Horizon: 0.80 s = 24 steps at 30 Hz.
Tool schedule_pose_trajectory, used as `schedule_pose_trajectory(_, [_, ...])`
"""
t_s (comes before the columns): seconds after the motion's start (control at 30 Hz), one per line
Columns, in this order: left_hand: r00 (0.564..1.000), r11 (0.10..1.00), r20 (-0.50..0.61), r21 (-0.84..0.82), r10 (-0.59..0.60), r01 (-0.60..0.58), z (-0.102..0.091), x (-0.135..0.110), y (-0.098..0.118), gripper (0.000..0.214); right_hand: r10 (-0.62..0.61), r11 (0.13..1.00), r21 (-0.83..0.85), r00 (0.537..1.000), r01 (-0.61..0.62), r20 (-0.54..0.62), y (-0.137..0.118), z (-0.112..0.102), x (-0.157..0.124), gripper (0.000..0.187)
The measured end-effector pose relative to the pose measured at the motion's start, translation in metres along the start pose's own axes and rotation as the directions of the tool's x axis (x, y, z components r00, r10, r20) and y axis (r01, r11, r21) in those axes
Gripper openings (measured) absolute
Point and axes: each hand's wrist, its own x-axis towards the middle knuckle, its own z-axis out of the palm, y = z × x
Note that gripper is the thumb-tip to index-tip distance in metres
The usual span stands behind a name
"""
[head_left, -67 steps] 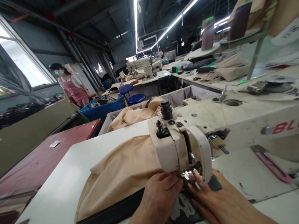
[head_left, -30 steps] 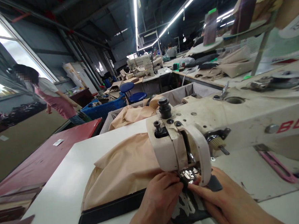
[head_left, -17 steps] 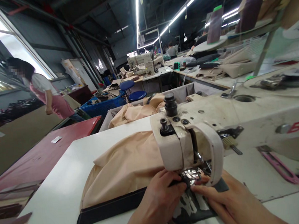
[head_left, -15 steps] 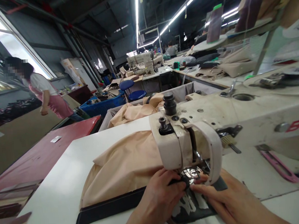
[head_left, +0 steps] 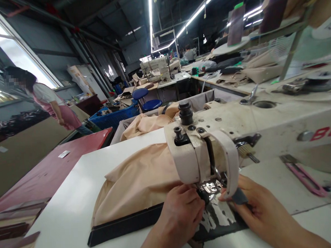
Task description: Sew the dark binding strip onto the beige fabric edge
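A beige fabric piece (head_left: 141, 181) with a black band (head_left: 126, 223) along its near edge lies on the white table, partly under the head of a sewing machine (head_left: 184, 156). My left hand (head_left: 181, 216) is closed, its curled fingers pinching the band's end just left of the metal presser foot (head_left: 211, 187). My right hand (head_left: 260, 208) is bent closed to the right of the foot, behind the machine's curved guard. A small dark grey flap (head_left: 239, 196) shows at its fingers; whether they grip it is unclear. The guard hides some fingertips.
Pink-handled thread snips (head_left: 305, 177) lie under the machine arm. Beyond the table, a bin (head_left: 203, 98) holds more beige fabric. A red-covered table (head_left: 58, 164) adjoins at left, where a person in a pink apron (head_left: 60, 108) stands. Thread cones (head_left: 235, 26) stand at upper right.
My right hand has drawn back to the right from the presser foot. My left fingers have curled in more tightly. The person at left has lowered an arm slightly.
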Motion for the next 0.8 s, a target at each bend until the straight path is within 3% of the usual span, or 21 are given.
schedule_pose_trajectory(0.17, [1.0, 0.998, 0.026, 0.055, 0.017, -0.019, 0.002, -0.001, -0.001, 0.02, 0.025, 0.998, -0.061, 1.0, -0.025, 0.006, -0.007, -0.002, 0.003, 0.027])
schedule_pose_trajectory(0.37, [0.993, 0.999, 0.12, 0.051, -0.014, 0.008, -0.003, 0.0, 0.003, 0.022, -0.114, 0.98, -0.147, 0.986, 0.131, 0.119, -0.014, -0.001, 0.002, 0.04])
schedule_pose_trajectory(0.57, [0.988, 0.987, 0.095, -0.097, -0.119, 0.128, -0.01, 0.002, 0.004, 0.016, -0.174, 0.969, -0.16, 0.981, 0.186, 0.09, -0.017, 0.001, 0.0, 0.044])
schedule_pose_trajectory(0.8, [0.995, 0.997, 0.074, -0.051, -0.059, 0.063, -0.004, -0.003, 0.002, 0.018, -0.201, 0.961, -0.184, 0.979, 0.206, 0.045, -0.019, 0.002, 0.004, 0.031])
